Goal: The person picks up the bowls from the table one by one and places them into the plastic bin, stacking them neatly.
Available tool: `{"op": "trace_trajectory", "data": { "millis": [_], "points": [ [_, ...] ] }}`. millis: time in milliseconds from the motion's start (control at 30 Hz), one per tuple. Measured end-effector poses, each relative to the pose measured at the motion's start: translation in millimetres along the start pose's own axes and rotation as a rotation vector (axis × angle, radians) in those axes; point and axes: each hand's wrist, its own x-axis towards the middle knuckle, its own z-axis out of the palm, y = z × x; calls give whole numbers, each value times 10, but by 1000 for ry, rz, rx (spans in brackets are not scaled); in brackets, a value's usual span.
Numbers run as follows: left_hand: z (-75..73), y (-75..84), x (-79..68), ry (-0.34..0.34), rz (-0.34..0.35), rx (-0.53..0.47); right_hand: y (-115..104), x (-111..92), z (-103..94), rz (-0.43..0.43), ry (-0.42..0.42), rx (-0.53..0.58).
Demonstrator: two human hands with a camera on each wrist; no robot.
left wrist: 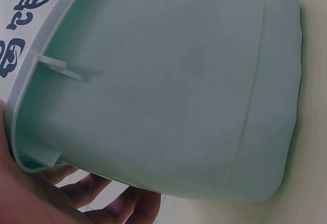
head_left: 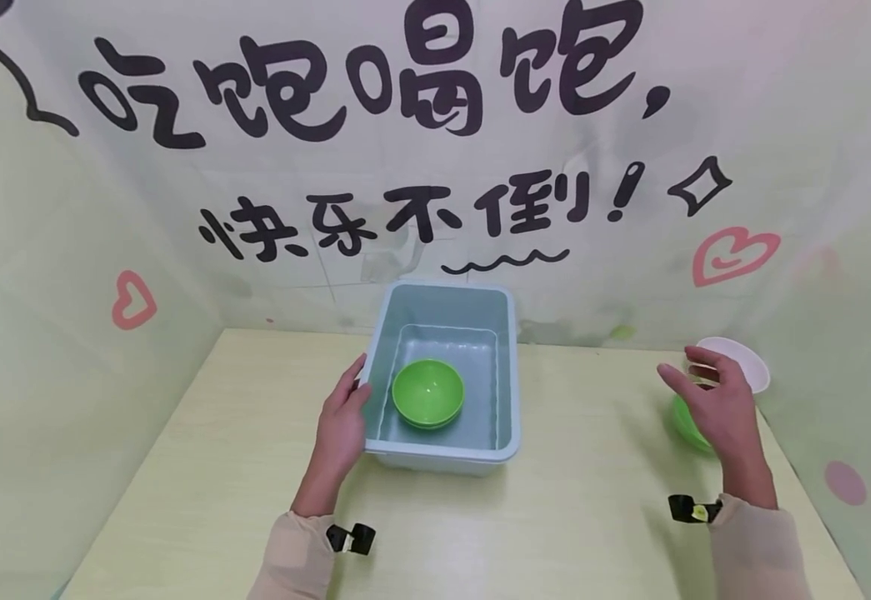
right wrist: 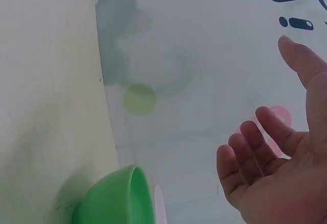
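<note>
Green bowl (head_left: 428, 392) sits in blue bin (head_left: 443, 455), done; our left hand (head_left: 343, 421) grips bin's side. Our right hand (head_left: 720, 404), empty, fingers apart, hangs near second bowl (head_left: 687, 425) and white dish (head_left: 746, 364), both outside; we'd guess those remain.

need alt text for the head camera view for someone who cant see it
A person's left hand grips the edge of a light blue tub with a green bowl inside, at a pale table. The right hand, holding nothing, hovers by a second green bowl and a white dish; black writing marks the wall behind.
</note>
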Motion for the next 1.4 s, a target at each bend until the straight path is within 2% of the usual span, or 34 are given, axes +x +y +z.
{"op": "trace_trajectory", "data": {
  "millis": [233,400,533,800,1167,1400],
  "points": [
    [-2,-21,3,-8,-3,5,174,1,50,108,115,-75],
    [8,-26,9,-9,-2,1,355,-9,88,208,223,-14],
    [4,-31,12,-9,-4,0,464,-40,101,249,254,7],
    [7,-38,7,-4,1,-18,562,-85,76,359,225,-59],
    [7,-25,6,-3,5,-14,610,-89,101,394,290,-116],
    [3,-11,-10,4,13,-8,668,-94,111,433,248,-126]
  ]
}}
